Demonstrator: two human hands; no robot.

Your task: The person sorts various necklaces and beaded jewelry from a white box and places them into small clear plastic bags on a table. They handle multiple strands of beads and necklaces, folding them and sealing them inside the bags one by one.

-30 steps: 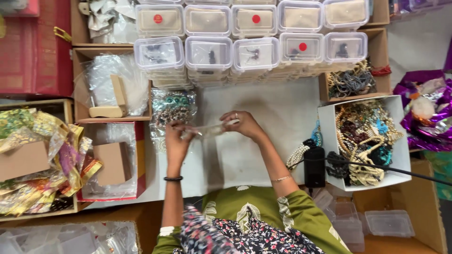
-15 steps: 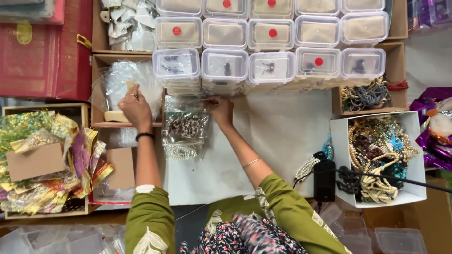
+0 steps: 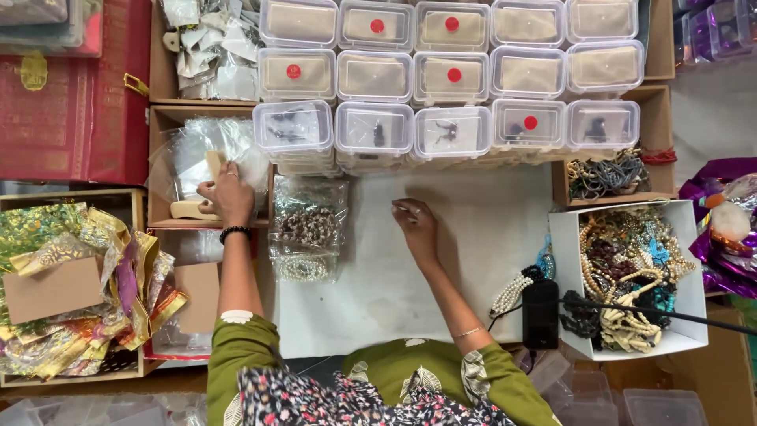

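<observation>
Wooden block (image 3: 206, 185) under left hand (image 3: 227, 194), arm outstretched

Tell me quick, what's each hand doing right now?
Left hand: in the cardboard box, on the clear plastic bags; whether it grips one cannot be told.
Right hand: loosely curled on the white table, holding nothing.

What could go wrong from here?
1. The left hand reaches into a cardboard box of loose clear plastic bags; pulling one might drag others out.
2. The stacked clear boxes stand right at the worksheet's edge, close to the right hand; a nudge may topple them.
3. The clear bags of beads lie between both arms and could get swept aside.
</observation>
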